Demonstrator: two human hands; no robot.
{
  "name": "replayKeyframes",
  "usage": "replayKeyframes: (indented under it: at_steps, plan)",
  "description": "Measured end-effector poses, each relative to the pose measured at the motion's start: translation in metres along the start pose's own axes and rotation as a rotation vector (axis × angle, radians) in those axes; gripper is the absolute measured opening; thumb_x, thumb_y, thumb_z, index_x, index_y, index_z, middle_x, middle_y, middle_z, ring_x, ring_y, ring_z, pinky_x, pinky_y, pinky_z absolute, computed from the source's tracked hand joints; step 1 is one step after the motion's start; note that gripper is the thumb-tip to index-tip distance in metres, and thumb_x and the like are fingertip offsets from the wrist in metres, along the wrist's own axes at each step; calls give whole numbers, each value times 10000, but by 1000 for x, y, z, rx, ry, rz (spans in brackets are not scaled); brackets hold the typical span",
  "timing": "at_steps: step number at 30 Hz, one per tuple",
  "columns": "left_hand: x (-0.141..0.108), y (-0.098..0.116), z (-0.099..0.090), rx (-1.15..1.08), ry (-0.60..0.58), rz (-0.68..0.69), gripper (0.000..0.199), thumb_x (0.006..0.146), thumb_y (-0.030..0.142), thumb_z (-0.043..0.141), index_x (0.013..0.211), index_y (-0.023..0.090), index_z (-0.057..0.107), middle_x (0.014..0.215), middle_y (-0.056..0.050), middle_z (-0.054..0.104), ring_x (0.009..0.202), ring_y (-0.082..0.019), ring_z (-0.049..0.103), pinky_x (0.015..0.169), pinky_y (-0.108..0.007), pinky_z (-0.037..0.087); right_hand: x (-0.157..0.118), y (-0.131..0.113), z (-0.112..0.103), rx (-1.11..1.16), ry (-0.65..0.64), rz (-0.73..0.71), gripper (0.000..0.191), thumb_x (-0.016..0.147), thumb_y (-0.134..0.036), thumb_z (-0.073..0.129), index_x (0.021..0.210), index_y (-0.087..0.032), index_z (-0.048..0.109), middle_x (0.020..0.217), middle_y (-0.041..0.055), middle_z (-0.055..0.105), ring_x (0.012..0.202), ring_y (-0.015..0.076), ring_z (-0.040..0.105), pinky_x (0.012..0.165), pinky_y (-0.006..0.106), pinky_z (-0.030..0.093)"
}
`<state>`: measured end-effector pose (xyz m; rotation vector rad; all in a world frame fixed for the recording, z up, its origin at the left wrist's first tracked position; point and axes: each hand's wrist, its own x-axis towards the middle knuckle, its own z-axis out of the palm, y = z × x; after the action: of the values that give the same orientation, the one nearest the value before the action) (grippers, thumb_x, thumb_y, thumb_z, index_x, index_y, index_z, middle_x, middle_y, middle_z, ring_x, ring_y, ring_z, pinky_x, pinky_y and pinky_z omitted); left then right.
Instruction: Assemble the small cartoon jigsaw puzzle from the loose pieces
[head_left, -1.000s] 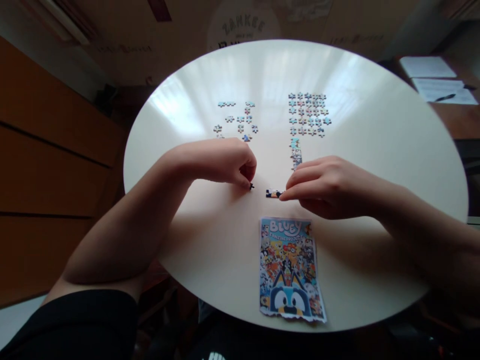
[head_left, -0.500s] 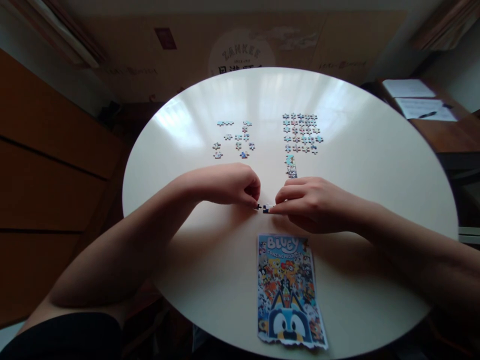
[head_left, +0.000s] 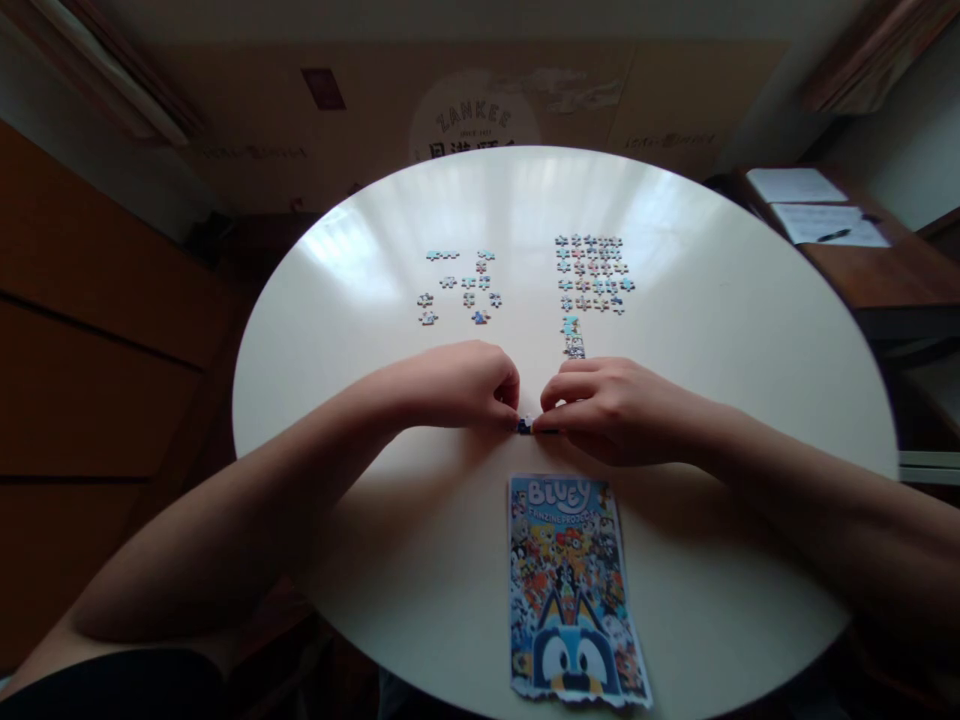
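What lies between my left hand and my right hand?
In the head view, a small dark and white puzzle section shows between your left hand and your right hand, close against both.

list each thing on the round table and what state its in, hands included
left hand: fingers curled, fingertips at the dark puzzle pieces' left end
right hand: fingers bent, resting over their right end
dark puzzle pieces: partly covered; full joining can't be confirmed
left group of pieces: spread out
right group of pieces: laid in rows
narrow strip: looks assembled
picture sheet: face up, bottom edge ragged
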<state>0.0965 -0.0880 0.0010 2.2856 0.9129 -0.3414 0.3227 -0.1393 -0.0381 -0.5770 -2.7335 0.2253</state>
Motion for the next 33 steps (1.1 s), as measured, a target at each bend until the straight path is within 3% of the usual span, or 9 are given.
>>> replayKeyframes:
  at_steps: [19,24,28,33]
  plan:
    - [2,3,2,41,33,-13,141,779,332,654,799,207,718,789,-14,718,646,-148,579,551,-271,341,2,-3,-5,8,-89,35,270,935,-144,509,1035,-213,750,914,63,731,810,189,563,706,315,429]
    - [3,-5,-3,8,4,12,185,797,383,660,833,201,672,802,-15,703,677,-152,579,577,-264,359,2,-2,-2,15,-85,30,255,936,-149,510,1051,-196,733,919,72,732,824,194,579,734,326,455]
    - [4,-17,-13,-66,-47,73,264,871,447,590,842,187,623,794,-25,672,685,-147,569,607,-256,381,-1,1,-2,51,20,24,279,909,-112,512,1094,-181,710,902,67,728,807,188,601,744,336,491]
    - [3,-18,-14,-33,-61,107,240,867,422,598,787,196,577,756,-12,643,650,-139,540,588,-255,365,-10,12,-18,96,210,97,287,876,-71,529,1061,-207,702,864,43,722,756,164,622,689,307,511]
